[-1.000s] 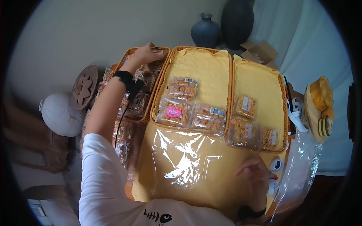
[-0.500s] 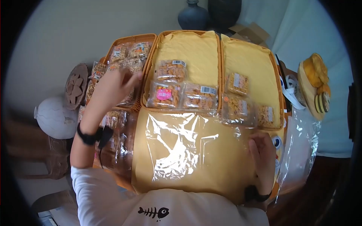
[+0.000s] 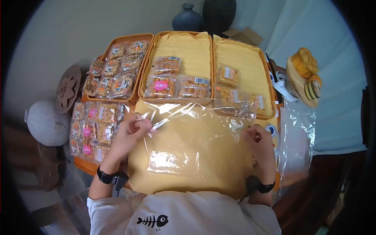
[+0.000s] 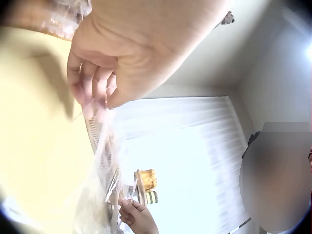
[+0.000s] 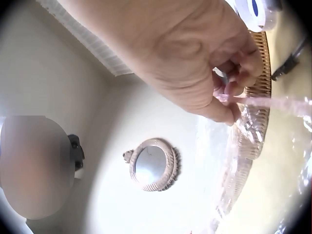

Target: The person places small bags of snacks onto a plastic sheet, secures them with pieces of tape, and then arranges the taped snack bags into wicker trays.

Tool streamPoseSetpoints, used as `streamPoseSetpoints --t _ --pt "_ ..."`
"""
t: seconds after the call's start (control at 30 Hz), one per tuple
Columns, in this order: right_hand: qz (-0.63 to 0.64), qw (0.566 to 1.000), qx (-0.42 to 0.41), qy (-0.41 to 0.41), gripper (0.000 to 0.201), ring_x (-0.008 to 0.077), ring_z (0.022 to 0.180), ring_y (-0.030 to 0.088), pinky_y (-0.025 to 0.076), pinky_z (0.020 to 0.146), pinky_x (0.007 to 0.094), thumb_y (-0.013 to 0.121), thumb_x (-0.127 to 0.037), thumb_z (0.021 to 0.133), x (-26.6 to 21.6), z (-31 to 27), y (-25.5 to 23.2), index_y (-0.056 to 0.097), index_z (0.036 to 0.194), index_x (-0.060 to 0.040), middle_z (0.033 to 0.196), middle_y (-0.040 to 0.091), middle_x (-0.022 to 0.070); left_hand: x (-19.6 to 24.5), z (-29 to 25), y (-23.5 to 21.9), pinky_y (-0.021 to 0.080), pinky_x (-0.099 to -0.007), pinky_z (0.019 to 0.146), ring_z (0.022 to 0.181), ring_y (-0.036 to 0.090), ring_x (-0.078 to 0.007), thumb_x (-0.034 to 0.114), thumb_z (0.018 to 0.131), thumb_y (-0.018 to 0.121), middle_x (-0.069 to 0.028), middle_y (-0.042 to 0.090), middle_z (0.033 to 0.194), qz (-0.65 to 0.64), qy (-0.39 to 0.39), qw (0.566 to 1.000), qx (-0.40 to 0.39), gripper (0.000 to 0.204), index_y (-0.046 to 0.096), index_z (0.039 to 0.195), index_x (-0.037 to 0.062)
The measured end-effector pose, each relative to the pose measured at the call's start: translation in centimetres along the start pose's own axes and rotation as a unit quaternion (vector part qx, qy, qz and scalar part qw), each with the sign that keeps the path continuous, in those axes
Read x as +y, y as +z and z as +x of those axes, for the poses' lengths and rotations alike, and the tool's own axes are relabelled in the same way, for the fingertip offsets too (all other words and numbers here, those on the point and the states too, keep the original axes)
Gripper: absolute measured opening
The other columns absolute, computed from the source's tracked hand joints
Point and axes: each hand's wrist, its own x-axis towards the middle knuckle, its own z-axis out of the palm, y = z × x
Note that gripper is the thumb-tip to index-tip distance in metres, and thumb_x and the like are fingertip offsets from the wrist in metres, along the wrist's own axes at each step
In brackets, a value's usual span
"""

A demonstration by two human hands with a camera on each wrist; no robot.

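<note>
A clear plastic bag point(image 3: 174, 161) stretches between my two hands over the yellow sheet point(image 3: 219, 172) in front of me. My left hand point(image 3: 132, 135) pinches its left edge; in the left wrist view the fingertips of that hand point(image 4: 126, 53) meet on the thin film. At the opposite edge, my right hand point(image 3: 261, 144) pinches the bag. The right wrist view has the film point(image 5: 273, 102) running out from between the thumb and fingers of the right hand point(image 5: 209, 73). Light glints off the creased plastic.
Beyond the bag stand a left basket point(image 3: 150, 39) full of snack packs, a middle basket point(image 3: 212, 58) and a right basket point(image 3: 272, 88), each with a few packs point(image 3: 228, 75). More packs point(image 3: 105, 131) lie at the left. Another clear plastic sheet point(image 3: 297, 137) hangs at the right edge.
My left hand has come back from the left basket to the bag and now pinches its left edge. The bag, flat before, is now drawn up between both hands. The head view has shifted.
</note>
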Motion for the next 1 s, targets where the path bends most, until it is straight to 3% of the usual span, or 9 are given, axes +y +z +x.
streamPoseSetpoints --t 0.07,0.17,0.2,0.37,0.47,0.57,0.8,0.93,1.0 --pt "0.178 0.983 0.03 -0.023 0.019 0.0125 0.076 0.066 0.053 0.068 0.0292 0.076 -0.003 0.095 -0.9 -1.8 -0.7 0.067 0.111 -0.0026 0.092 0.071 0.0034 0.4 -0.7 0.5 0.057 -0.027 0.086 0.098 0.07 -0.011 0.007 0.104 0.067 -0.0021 0.072 0.101 -0.046 0.036 0.998 0.02 0.012 0.061 0.113 0.002" --pt "0.345 0.936 -0.068 -0.002 0.019 0.016 0.09 0.073 0.057 0.075 0.0279 0.071 0.005 0.096 -2.7 -2.7 -0.4 0.068 0.113 -0.0035 0.106 0.073 0.0062 0.2 -0.7 1.6 0.056 -0.0271 0.085 0.093 0.069 -0.0113 0.006 0.103 0.069 -0.0023 0.071 0.099 -0.058 0.071 0.996 -0.002 0.018 0.06 0.118 0.0024" --pt "0.306 0.947 -0.1 0.021 0.017 0.0198 0.093 0.077 0.059 0.076 0.0285 0.071 0.001 0.098 -2.4 -2.9 -0.3 0.067 0.114 -0.0022 0.108 0.076 0.0102 0.7 -0.9 2.6 0.056 -0.0275 0.084 0.09 0.069 -0.0119 0.006 0.102 0.069 -0.003 0.071 0.097 -0.058 0.069 0.996 -0.01 0.02 0.059 0.12 0.0018" --pt "0.282 0.952 0.103 0.054 0.019 0.0222 0.072 0.076 0.055 0.056 0.0268 0.074 -0.014 0.099 -0.8 -5.6 -5.4 0.068 0.111 -0.0001 0.098 0.078 0.0119 1.5 -1.6 3.8 0.056 -0.029 0.092 0.101 0.068 -0.0121 0.004 0.102 0.068 -0.0053 0.07 0.105 -0.031 0.08 0.996 -0.027 0.03 0.057 0.13 0.0006" --pt "0.273 0.923 0.253 0.094 0.031 0.0211 0.081 0.076 0.055 0.06 0.0242 0.074 -0.022 0.1 2.7 -10.1 -12.5 0.066 0.12 0.0004 0.105 0.077 0.0133 1.6 -2.3 2.9 0.054 -0.0287 0.093 0.101 0.068 -0.0126 0.004 0.103 0.066 -0.0068 0.07 0.107 -0.025 0.089 0.996 -0.018 0.025 0.059 0.126 -0.0008" --pt "0.309 0.844 0.411 0.153 0.04 0.0186 0.098 0.073 0.058 0.073 0.0229 0.071 -0.024 0.103 8.3 -15.0 -17.7 0.063 0.133 0.0003 0.121 0.073 0.0136 1.9 -2.9 2.7 0.054 -0.0278 0.092 0.099 0.068 -0.0125 0.003 0.103 0.065 -0.0063 0.071 0.105 -0.008 0.09 0.996 -0.008 0.018 0.062 0.121 -0.0004" --pt "0.41 0.762 0.474 0.165 0.033 0.0242 0.119 0.07 0.058 0.091 0.0263 0.062 -0.017 0.107 19.8 -16.9 -22.3 0.062 0.134 0.0011 0.129 0.071 0.0148 2.9 -2.9 3.4 0.053 -0.0275 0.091 0.098 0.069 -0.012 0.004 0.103 0.065 -0.0047 0.072 0.099 0.051 0.085 0.995 -0.017 0.013 0.065 0.116 0.0008" --pt "0.418 0.776 0.454 0.128 0.038 0.0307 0.113 0.071 0.06 0.094 0.0341 0.065 -0.02 0.106 19.6 -14.0 -21.3 0.06 0.131 0.007 0.132 0.067 0.0195 3.3 -3.0 3.8 0.053 -0.0279 0.091 0.096 0.069 -0.0122 0.004 0.103 0.065 -0.0047 0.072 0.098 0.063 0.081 0.995 -0.009 0.012 0.065 0.115 0.0008" --pt "0.361 0.763 0.522 0.126 0.044 0.0316 0.111 0.07 0.061 0.093 0.0362 0.07 -0.023 0.103 19.5 -14.1 -22.0 0.059 0.131 0.0082 0.135 0.064 0.021 3.3 -3.1 3.8 0.053 -0.0281 0.091 0.095 0.069 -0.0125 0.005 0.104 0.065 -0.0048 0.072 0.097 0.071 0.08 0.994 -0.002 0.011 0.065 0.114 0.0007"
